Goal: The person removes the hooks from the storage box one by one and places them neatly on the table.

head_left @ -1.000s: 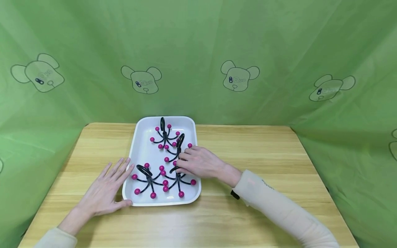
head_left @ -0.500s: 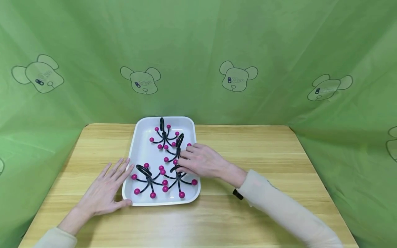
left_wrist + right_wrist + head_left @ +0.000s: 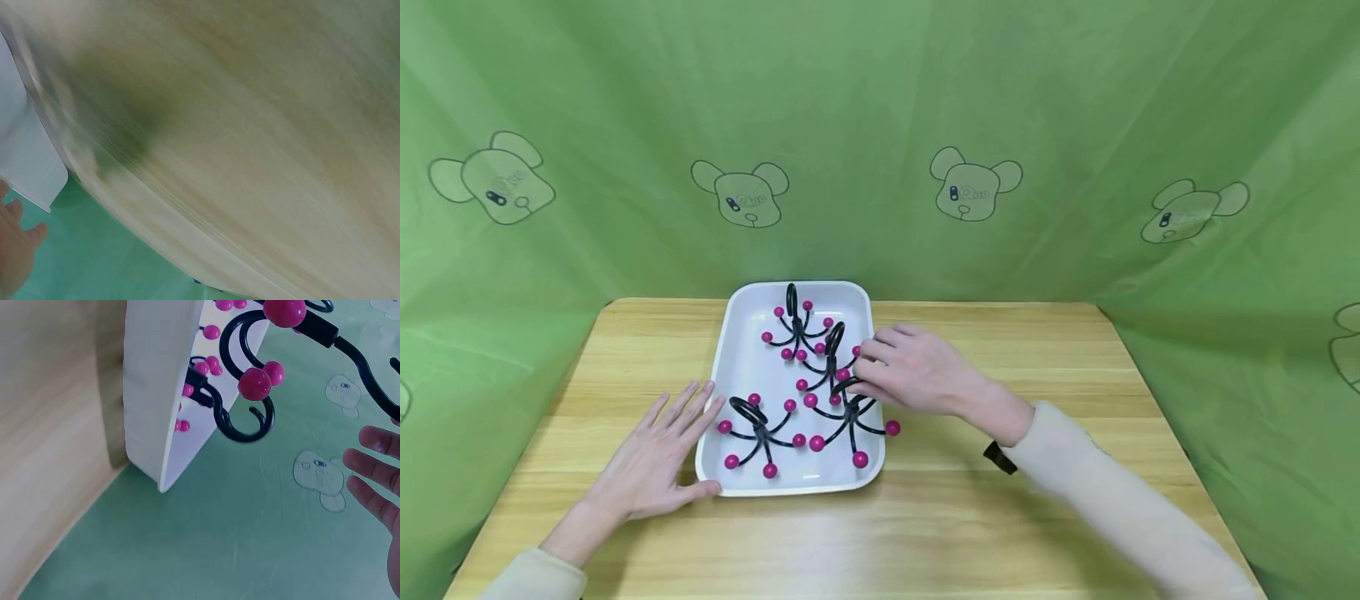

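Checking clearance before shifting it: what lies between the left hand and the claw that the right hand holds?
Another pink-tipped black claw, inside the white tray. The head view shows it.

Head view looks down on the tray [image 3: 743,360], which nearer wrist views seemingly share.

curtain [image 3: 865,83]: evenly lit in the head view, gentle shading along the folds
tabletop [image 3: 1000,500]: bright from the head, with a diffuse whitish glare toward the front middle
tray [image 3: 745,358]: bright white, one small glint on its floor near the front
pink balls [image 3: 285,311]: small pale highlights in the right wrist view
left wrist view: hazy, the wood grain smeared, a soft dark shadow, the table edge bowed
right wrist view: dimmer and cooler, a shadow band beside the tray
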`<act>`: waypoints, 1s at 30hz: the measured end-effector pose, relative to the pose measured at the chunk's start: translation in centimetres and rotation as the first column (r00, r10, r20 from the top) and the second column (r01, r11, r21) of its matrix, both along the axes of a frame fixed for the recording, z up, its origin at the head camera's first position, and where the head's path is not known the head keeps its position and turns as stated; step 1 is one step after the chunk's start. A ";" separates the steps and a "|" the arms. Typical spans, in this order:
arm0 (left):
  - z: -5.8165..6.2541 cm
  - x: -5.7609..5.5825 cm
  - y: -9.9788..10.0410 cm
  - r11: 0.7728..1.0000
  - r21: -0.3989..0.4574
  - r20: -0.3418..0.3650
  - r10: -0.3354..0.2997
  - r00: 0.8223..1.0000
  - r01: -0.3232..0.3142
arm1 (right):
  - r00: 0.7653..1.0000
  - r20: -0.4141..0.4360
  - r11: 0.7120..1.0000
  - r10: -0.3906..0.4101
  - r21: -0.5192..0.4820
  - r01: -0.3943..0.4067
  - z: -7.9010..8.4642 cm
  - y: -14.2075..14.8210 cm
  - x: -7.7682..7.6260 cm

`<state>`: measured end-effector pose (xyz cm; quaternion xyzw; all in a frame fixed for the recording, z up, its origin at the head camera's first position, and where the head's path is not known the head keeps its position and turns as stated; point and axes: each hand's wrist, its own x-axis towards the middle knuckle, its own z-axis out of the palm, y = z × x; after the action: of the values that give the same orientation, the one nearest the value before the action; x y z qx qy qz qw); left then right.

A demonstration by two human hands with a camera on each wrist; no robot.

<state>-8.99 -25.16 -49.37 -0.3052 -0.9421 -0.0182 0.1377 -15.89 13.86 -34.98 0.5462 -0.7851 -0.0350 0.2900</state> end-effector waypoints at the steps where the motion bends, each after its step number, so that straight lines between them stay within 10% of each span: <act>1: 0.0 0.0 0.0 1.000 -0.001 0.003 0.002 1.000 -0.002 | 1.000 -0.005 1.000 -0.003 -0.002 0.003 0.2 0.3 0.0; 30: 0.1 0.0 0.1 1.000 -0.002 0.015 0.016 1.000 -0.016 | 0.987 -0.018 0.987 -0.158 -0.020 0.157 0.7 7.4 -2.8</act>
<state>-8.94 -25.02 -49.29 -0.2975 -0.9456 -0.0184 0.1302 -18.72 21.26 -34.24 0.4794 -0.8231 -0.0559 0.2992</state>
